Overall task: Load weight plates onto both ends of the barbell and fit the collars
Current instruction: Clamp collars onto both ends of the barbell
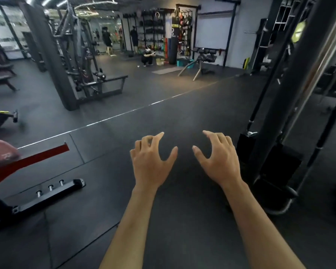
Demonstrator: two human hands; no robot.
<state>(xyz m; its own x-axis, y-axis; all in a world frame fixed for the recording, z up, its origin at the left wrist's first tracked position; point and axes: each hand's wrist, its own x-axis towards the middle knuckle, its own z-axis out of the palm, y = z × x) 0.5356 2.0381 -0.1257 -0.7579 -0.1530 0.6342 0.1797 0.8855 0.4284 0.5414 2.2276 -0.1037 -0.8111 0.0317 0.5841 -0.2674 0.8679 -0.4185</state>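
- Head view, and we hold both arms out in front of us over the dark rubber floor (109, 191), nothing in either hand.
- Our left hand (150, 162) is spread, fingers curled loosely like a claw, empty; our right hand (219, 160) mirrors it just beside, also empty, a gap between the two thumbs.
- The one plate we can see is a reddish weight plate (2, 152), well off to the left of our left hand at the picture's edge, blurred, only part of it showing, with pale lettering we can't read.
- It appears to sit above a red-and-black frame (37, 158) whose black foot (52, 193) lies below and left of our left hand.
- No barbell sleeve or collars that we can pick out for certain; a chrome bar (318, 74) slants up beyond our right hand by the dark upright (291, 94), and we can't tell if it's ours.
- Our read: nothing loaded yet, we're between grabs.
- That plate will likely be heavy, rigid and awkward one-handed, its face possibly slick.
- We'd take it with both hands on opposite sides of the rim, close to the body, fingers clear of the hub when sliding it on.
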